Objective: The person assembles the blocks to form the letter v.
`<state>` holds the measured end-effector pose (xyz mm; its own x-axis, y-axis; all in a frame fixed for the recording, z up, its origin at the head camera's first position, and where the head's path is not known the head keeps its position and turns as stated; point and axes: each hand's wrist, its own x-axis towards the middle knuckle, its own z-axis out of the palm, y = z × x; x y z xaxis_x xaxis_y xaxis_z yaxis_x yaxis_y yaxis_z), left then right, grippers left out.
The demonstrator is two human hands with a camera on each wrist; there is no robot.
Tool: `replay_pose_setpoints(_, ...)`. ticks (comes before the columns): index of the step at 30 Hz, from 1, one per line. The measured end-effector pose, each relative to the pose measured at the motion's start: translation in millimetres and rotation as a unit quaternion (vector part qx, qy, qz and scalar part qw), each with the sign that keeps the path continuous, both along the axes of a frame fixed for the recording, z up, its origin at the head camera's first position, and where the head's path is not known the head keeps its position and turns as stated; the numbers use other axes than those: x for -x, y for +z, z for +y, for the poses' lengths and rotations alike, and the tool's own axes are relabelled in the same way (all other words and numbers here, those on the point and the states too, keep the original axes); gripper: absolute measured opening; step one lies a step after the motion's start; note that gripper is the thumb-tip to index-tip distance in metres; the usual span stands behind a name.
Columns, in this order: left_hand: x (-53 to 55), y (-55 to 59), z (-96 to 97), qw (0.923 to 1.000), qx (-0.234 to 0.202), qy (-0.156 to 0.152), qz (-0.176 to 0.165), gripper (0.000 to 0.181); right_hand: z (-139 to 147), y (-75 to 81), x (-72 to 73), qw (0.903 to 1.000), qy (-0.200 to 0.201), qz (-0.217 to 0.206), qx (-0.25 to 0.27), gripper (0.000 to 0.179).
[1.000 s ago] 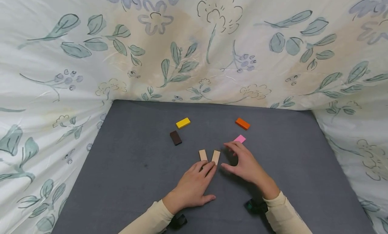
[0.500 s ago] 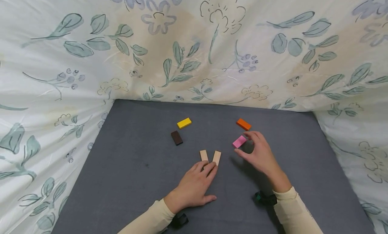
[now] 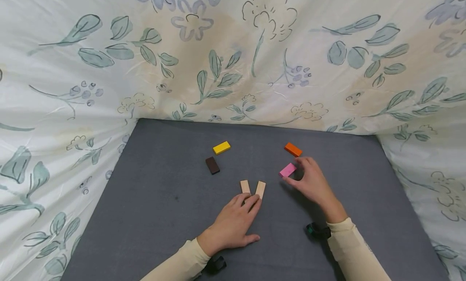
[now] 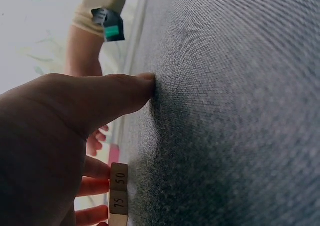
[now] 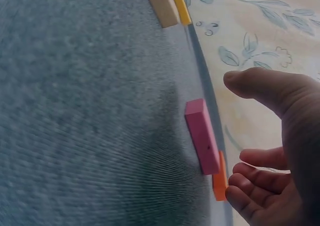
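In the head view my left hand (image 3: 234,224) lies with its fingers reaching onto two plain wooden blocks, a left one (image 3: 245,186) and a right one (image 3: 260,188), which fan apart at their far ends. The left wrist view shows its fingertips against wooden block ends marked 50 (image 4: 119,177) and 75 (image 4: 118,201); the thumb stretches out over the cloth. My right hand (image 3: 314,184) is around a pink block (image 3: 287,170), thumb by the near end, fingers by the far end. In the right wrist view a gap shows between thumb and pink block (image 5: 202,136).
An orange block (image 3: 293,149) lies just beyond the pink one. Further left are a yellow block (image 3: 221,147) and a dark brown block (image 3: 212,165). Grey cloth (image 3: 153,216) covers the table, and a floral curtain (image 3: 225,70) rises behind and at the sides.
My right hand has moved right and away from beside the wooden blocks to the pink block, its thumb drawing closer to it. My left hand has stayed on the wooden blocks.
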<state>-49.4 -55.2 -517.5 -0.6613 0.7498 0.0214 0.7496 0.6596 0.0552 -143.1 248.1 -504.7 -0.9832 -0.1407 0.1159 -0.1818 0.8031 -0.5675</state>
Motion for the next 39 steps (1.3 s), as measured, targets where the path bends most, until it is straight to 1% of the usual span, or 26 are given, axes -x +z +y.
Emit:
replay_pose_setpoints(4,-0.2,-0.4,-0.1,1.0000,0.000,0.000,0.002,0.102,-1,-5.7,1.7,0.9999,-0.002,-0.015,0.002,0.076)
replay_pose_setpoints(8,-0.5,-1.1,-0.4,1.0000,-0.001,0.000,0.002,0.102,0,-7.4,3.1,0.9998,-0.007,-0.021,0.003,0.075)
replay_pose_setpoints(19,-0.2,0.0,0.1,1.0000,0.003,0.000,0.001,0.101,1,-13.8,5.9,0.9998,-0.003,-0.021,-0.005,0.065)
replay_pose_setpoints(31,0.7,0.0,1.4,1.0000,0.002,0.000,-0.005,0.101,1,-16.1,6.1,0.9993,-0.006,-0.035,-0.011,0.063)
replay_pose_setpoints(39,1.6,-0.7,1.5,1.0000,-0.001,0.001,-0.008,0.101,1,-18.0,6.5,0.9996,-0.005,-0.029,-0.007,0.060)
